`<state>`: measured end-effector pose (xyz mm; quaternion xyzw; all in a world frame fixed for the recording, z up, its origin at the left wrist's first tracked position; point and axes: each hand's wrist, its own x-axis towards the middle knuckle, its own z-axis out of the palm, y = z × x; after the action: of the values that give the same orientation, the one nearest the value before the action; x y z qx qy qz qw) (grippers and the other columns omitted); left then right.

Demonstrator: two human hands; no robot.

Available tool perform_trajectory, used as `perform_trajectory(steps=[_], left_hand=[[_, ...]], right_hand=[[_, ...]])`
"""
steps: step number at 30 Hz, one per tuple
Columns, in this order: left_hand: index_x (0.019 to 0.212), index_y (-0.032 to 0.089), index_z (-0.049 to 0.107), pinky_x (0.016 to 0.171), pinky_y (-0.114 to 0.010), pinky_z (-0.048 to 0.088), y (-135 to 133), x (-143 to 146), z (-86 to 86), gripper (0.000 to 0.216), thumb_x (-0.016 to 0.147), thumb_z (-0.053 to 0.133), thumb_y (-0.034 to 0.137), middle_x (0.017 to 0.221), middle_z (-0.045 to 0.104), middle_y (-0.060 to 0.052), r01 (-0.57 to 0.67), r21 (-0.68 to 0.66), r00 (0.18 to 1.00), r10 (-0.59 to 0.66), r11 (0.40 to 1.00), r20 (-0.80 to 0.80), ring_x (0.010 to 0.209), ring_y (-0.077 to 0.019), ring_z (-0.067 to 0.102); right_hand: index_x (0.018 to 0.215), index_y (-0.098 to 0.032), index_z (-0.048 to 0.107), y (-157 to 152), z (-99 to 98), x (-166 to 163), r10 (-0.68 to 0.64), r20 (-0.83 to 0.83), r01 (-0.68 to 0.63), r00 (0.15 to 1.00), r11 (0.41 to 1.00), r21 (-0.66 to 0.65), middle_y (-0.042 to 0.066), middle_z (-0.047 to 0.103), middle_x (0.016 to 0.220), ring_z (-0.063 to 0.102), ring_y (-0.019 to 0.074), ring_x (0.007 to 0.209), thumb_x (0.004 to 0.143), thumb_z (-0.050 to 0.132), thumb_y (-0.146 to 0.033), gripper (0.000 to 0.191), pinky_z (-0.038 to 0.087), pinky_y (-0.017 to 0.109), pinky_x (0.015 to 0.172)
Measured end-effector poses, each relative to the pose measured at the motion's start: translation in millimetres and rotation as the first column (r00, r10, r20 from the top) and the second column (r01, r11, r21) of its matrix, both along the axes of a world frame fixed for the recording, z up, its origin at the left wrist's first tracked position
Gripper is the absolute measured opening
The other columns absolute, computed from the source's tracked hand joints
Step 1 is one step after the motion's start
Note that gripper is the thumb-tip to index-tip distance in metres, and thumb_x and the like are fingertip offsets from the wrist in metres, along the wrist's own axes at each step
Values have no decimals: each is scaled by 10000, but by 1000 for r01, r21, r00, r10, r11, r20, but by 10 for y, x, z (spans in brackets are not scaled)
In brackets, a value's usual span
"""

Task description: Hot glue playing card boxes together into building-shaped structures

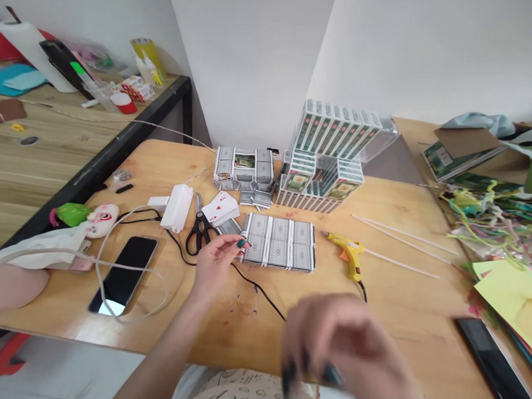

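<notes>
My left forearm (166,342), bare, slants up from the bottom edge, left of centre, to a nearly straight left wrist (202,296). My left hand (218,258) lies near the middle of the frame, its back partly toward me, fingertips drawn close together and pointing right; one dark green nail (241,243) shows. Whether those fingers grip, I can't tell. My right hand (336,337) is in the lower part of the frame, right of centre, larger and badly blurred. Its fingers bend downward, dark nails near the bottom edge, and my right wrist (388,370) runs toward the lower right. My hands are well apart.
</notes>
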<state>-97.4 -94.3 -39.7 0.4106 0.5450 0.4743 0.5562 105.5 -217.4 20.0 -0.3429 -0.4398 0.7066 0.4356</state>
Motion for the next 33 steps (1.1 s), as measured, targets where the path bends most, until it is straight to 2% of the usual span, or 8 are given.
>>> perform_trajectory(steps=[4,9,14,17,21,25,29,33], left_hand=[[775,169,652,706,-284,531,-28,62,83,146,694,673,289,784,707,-42,6,74,994,2,997,-110,748,-170,655],[732,194,637,715,-276,511,-85,82,154,25,741,630,216,766,681,-24,95,304,946,10,948,-325,752,-161,635],[657,202,571,700,-280,491,-118,103,287,126,727,676,204,694,641,-11,181,537,869,121,824,-479,715,-155,614],[638,208,557,704,-294,494,-125,131,301,150,729,673,236,693,642,-16,178,512,866,113,840,-488,722,-167,617],[725,204,594,654,-268,502,-88,130,214,98,747,645,285,718,653,-17,101,316,925,28,943,-378,686,-160,622],[847,185,595,656,-264,514,28,12,91,165,815,535,335,700,648,-22,29,187,958,26,982,-285,678,-163,632],[821,187,555,690,-274,507,148,-131,-22,227,871,423,364,687,643,-24,64,200,916,22,978,-401,669,-163,619],[733,205,529,704,-258,465,234,-118,-49,223,872,402,322,675,679,-19,199,177,803,-57,964,-593,692,-169,636]], right_hand=[[976,-233,672,791,188,-310,-245,256,243,935,969,38,49,673,981,622,163,879,798,633,-292,192,549,314,758],[1032,-225,676,853,-197,-328,-340,393,301,855,940,158,69,642,1026,621,176,884,809,596,-277,243,564,306,705],[860,-227,719,891,-202,-354,-373,423,286,826,923,257,44,662,870,625,156,774,774,646,-258,117,534,265,638],[737,-212,697,930,-196,-401,-432,405,343,806,898,275,25,651,763,608,144,711,749,672,-266,60,511,257,623],[715,-190,608,974,-273,-367,-480,220,488,849,873,25,-21,601,621,584,118,578,740,678,-348,175,507,261,586],[659,-191,514,946,-436,-104,-607,213,635,765,767,-94,-38,560,569,592,125,564,739,647,-474,322,516,272,597],[715,-184,550,780,-712,327,-633,585,744,507,664,75,28,621,686,597,166,620,753,576,-551,370,503,306,594],[876,-184,563,575,-1011,708,-575,814,717,-78,535,447,111,637,907,590,232,773,770,527,-494,330,468,386,707]])
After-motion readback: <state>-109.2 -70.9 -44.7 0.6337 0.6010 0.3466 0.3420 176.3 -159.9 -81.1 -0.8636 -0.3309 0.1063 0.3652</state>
